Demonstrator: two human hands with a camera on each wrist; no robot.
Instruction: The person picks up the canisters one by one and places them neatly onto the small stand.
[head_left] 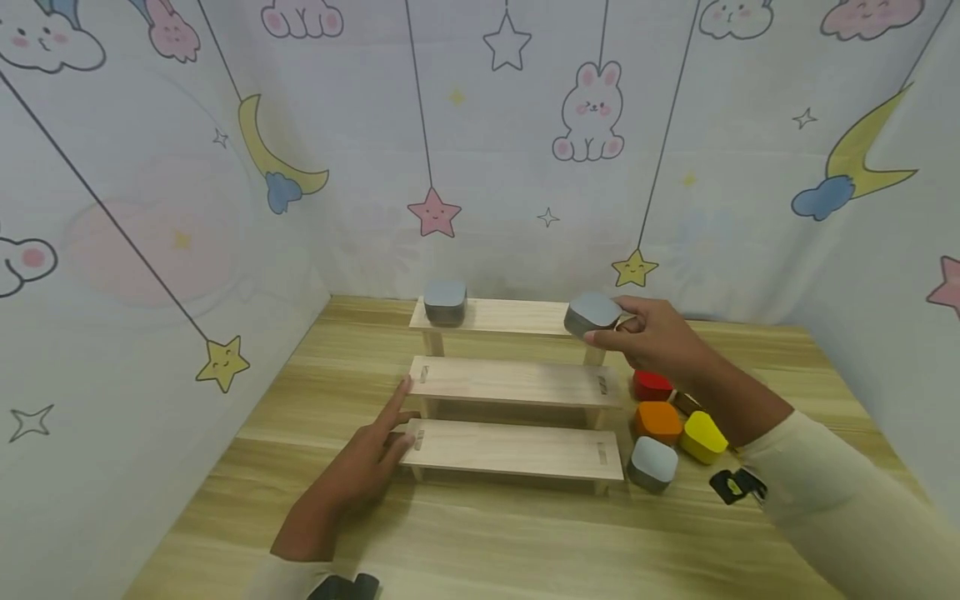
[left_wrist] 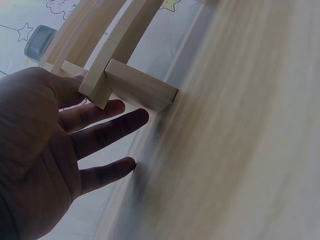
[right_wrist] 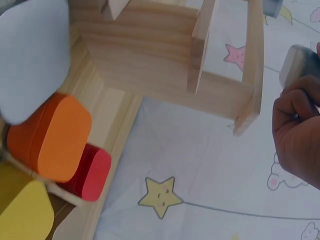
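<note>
A small three-tier wooden step shelf stands on the table. My right hand pinches a grey rounded-corner block between thumb and fingers at the right end of the top tier; in the head view the block overlaps that tier. Another grey block sits on the top tier's left end. My left hand is at the left ends of the lower two tiers, fingers extended and touching their edges. In the left wrist view, the left fingers are spread beside the lowest plank's end.
Right of the shelf, a red block, an orange block, a yellow block and a third grey block stand close together, below my right forearm. Patterned white cloth hangs behind and at both sides of the wooden table.
</note>
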